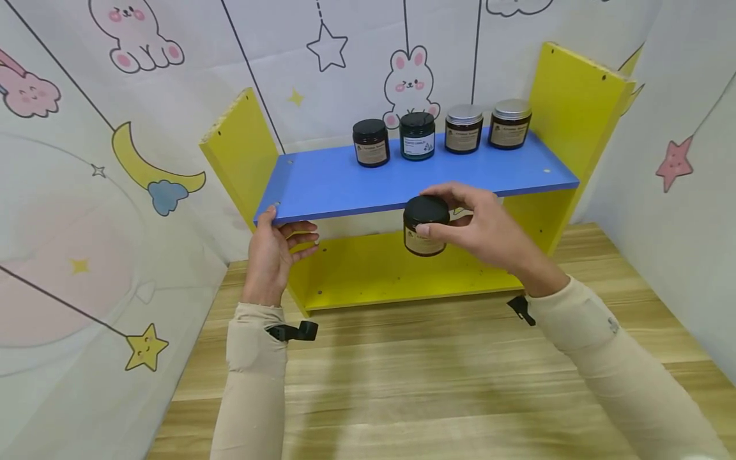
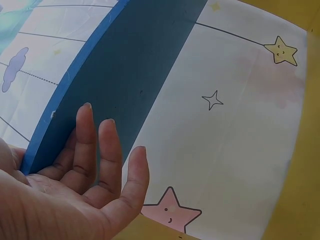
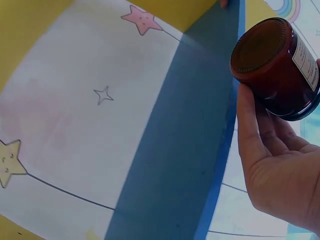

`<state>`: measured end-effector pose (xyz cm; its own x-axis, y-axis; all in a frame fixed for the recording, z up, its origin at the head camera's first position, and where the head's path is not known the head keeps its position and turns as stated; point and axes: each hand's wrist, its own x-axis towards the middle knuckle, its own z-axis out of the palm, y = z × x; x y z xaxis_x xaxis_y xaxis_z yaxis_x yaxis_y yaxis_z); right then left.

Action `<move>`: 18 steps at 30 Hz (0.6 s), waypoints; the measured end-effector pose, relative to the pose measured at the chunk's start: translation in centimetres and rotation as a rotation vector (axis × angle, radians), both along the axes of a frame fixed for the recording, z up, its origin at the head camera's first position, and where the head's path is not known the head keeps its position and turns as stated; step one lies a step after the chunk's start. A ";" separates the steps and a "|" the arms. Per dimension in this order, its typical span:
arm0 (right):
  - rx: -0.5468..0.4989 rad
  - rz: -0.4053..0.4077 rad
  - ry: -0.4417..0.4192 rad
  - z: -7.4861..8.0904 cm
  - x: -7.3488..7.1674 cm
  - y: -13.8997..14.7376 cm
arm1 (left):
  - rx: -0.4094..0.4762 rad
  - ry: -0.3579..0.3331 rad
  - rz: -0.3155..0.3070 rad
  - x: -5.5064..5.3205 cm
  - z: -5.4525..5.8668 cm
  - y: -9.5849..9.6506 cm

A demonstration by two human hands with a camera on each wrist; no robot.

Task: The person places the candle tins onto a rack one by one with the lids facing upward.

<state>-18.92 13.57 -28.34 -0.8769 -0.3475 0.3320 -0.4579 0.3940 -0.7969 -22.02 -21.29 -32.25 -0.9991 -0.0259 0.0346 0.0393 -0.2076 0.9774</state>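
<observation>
My right hand [image 1: 480, 220] grips a dark amber candle jar [image 1: 425, 239] with a black lid and tan label, just in front of the blue shelf's [image 1: 333, 185] front edge. The right wrist view shows the glass base of that candle jar [image 3: 260, 47], tilted toward the camera. At the shelf's front left corner, my left hand [image 1: 270, 259] holds the board, thumb on top and fingers underneath. In the left wrist view, several fingers [image 2: 110, 155] spread loosely below the shelf's underside [image 2: 125, 65].
On the shelf stand a black-lidded amber jar [image 1: 370, 145], a green jar [image 1: 418, 144] and two silver-lidded jars [image 1: 462, 131]. Yellow side panels [image 1: 581, 108] rise at both ends. A yellow bottom board [image 1: 368, 275] lies below, on the wood-grain table [image 1: 402, 383]. Patterned cloth [image 1: 190, 38] hangs behind.
</observation>
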 end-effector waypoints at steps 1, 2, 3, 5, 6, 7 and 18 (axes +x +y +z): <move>0.005 -0.003 0.006 0.4 -0.1 0.0 | 0.000 0.002 -0.001 0.0 0.0 0.0; 0.011 -0.008 0.009 0.7 -0.3 0.0 | 0.000 0.004 -0.001 0.0 0.0 0.0; 0.017 -0.012 0.011 1.1 -0.4 0.0 | -0.002 0.005 -0.001 0.0 0.0 0.0; 0.027 -0.019 0.020 1.7 -0.7 0.0 | -0.002 0.006 0.000 0.0 -0.1 -0.1; 0.031 -0.020 0.022 2.1 -0.9 0.0 | -0.002 0.005 0.000 0.0 -0.1 -0.1; 0.032 -0.020 0.025 2.4 -1.1 0.0 | 0.000 0.005 0.001 0.0 -0.1 -0.1; 0.074 -0.031 0.054 4.5 -2.9 -0.4 | -0.004 0.007 -0.001 0.0 0.0 0.0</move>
